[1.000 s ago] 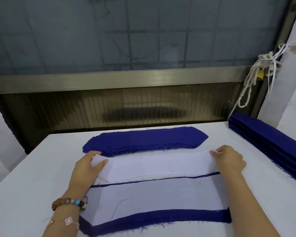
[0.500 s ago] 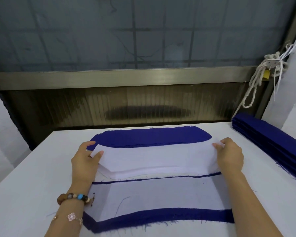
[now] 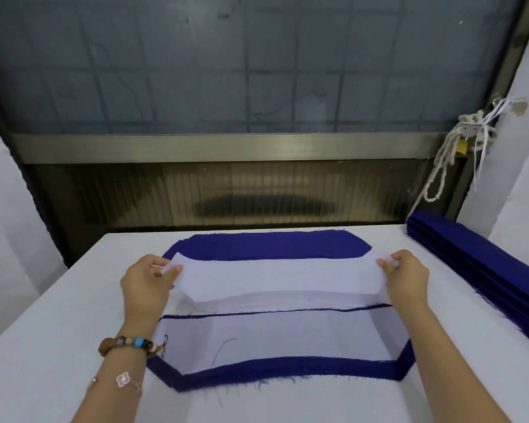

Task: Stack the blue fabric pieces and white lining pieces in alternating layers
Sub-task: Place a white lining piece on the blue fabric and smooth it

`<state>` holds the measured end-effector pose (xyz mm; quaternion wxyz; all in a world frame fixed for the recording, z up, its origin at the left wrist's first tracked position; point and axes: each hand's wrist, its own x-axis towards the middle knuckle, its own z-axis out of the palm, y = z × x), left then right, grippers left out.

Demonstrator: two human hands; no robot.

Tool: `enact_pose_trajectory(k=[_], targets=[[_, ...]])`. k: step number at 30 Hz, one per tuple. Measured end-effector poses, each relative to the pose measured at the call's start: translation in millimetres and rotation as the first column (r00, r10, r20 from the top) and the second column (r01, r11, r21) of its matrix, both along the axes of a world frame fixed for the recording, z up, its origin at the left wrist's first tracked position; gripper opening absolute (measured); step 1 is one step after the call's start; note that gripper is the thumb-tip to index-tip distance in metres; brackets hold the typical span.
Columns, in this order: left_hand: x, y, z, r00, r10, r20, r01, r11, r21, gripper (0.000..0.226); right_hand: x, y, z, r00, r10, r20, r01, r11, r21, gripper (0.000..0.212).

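Left hand (image 3: 145, 285), right hand (image 3: 405, 277) pinching white lining piece (image 3: 275, 280), above blue-and-white stack (image 3: 281, 366)

The white-topped table (image 3: 52, 331) reached to the window wall. On its far side lay a stack of blue fabric pieces (image 3: 266, 247), long, with rounded ends and frayed edges. Just nearer sat a low pile of white lining pieces (image 3: 275, 301). Right beside that, closest to the person, was a layered stack (image 3: 287, 369), white lining on top and blue showing round its rim. Along the right edge rested a pile of folded blue cloth (image 3: 477, 270), well apart from the others.
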<state>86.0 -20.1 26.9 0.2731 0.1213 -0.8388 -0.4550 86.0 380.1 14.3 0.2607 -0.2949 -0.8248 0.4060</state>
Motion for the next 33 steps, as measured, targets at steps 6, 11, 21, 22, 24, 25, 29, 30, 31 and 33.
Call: enact_pose_trajectory(k=[6, 11, 21, 22, 24, 25, 29, 30, 31, 33], targets=[[35.5, -10.0, -2.6, 0.999, -0.042, 0.020, 0.042, 0.999, -0.018, 0.014, 36.7, 3.1, -11.5, 0.998, 0.070, 0.001, -0.070, 0.997, 0.036, 0.029], [60.5, -15.1, -12.1, 0.997, -0.061, 0.040, 0.061, 0.998, -0.015, 0.013, 60.3, 3.5, -20.4, 0.995, 0.102, -0.007, -0.102, 0.995, 0.021, 0.024], [78.0, -16.5, -40.1, 0.994, -0.066, 0.085, 0.064, 0.998, 0.029, 0.008, 84.7, -3.6, -37.9, 0.985, 0.155, -0.081, -0.152, 0.987, 0.042, 0.009], [78.1, -16.8, -42.0, 0.994, -0.065, 0.087, 0.064, 0.998, 0.020, 0.008, 86.0, -4.1, -38.7, 0.984, 0.161, -0.082, -0.156, 0.986, 0.055, 0.009], [78.2, -16.6, -43.8, 0.994, -0.063, 0.085, 0.062, 0.998, 0.019, 0.010, 87.8, -4.3, -39.1, 0.983, 0.164, -0.080, -0.159, 0.985, 0.072, 0.008], [78.5, -16.2, -44.0, 0.994, -0.064, 0.085, 0.062, 0.998, 0.025, 0.011, 88.3, -4.3, -39.0, 0.983, 0.163, -0.081, -0.157, 0.985, 0.078, 0.009], [80.5, -14.4, -42.3, 0.994, -0.073, 0.079, 0.070, 0.997, 0.043, 0.020, 90.3, -3.7, -38.4, 0.988, 0.146, -0.056, -0.140, 0.985, 0.099, 0.012], [80.9, -14.5, -42.1, 0.994, -0.077, 0.082, 0.073, 0.996, 0.048, 0.023, 90.6, -3.8, -38.1, 0.989, 0.143, -0.044, -0.137, 0.985, 0.104, 0.014], [81.2, -14.4, -42.0, 0.993, -0.082, 0.081, 0.078, 0.996, 0.050, 0.026, 91.0, -3.9, -37.8, 0.989, 0.141, -0.038, -0.136, 0.985, 0.102, 0.015], [82.4, -14.1, -41.9, 0.993, -0.092, 0.077, 0.088, 0.995, 0.053, 0.029, 91.8, -4.1, -37.4, 0.989, 0.145, -0.030, -0.141, 0.985, 0.096, 0.015]])
